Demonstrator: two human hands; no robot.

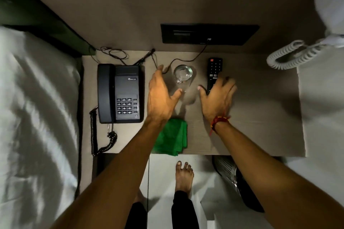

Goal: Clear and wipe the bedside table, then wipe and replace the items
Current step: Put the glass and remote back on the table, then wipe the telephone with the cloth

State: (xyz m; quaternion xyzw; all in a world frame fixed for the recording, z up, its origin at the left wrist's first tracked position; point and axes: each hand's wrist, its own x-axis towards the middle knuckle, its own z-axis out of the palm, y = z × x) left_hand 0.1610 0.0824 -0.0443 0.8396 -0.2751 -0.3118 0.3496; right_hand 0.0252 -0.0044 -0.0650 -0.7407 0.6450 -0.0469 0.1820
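1. We're over the glass (183, 74), a clear tumbler standing upright near the back of the worktop (260, 113), between the telephone (121, 93) and the remote (214, 73). We judge it smooth, slippery and breakable, light enough for one hand; best taken around its side wall, not by the rim.
2. Our left hand (161, 96) is spread wide, fingers and thumb either side of the glass, nothing gripped yet.
3. Our right hand (216, 98) lies flat and splayed over the remote's lower end, not closed on it. The remote looks a rigid plastic slab, easy to pinch along its long edges.
4. The green cloth (174, 136), soft and folded, sits at the front edge, untouched.
5. The telephone is hard black plastic, and its coiled cord (95, 132) could snag.
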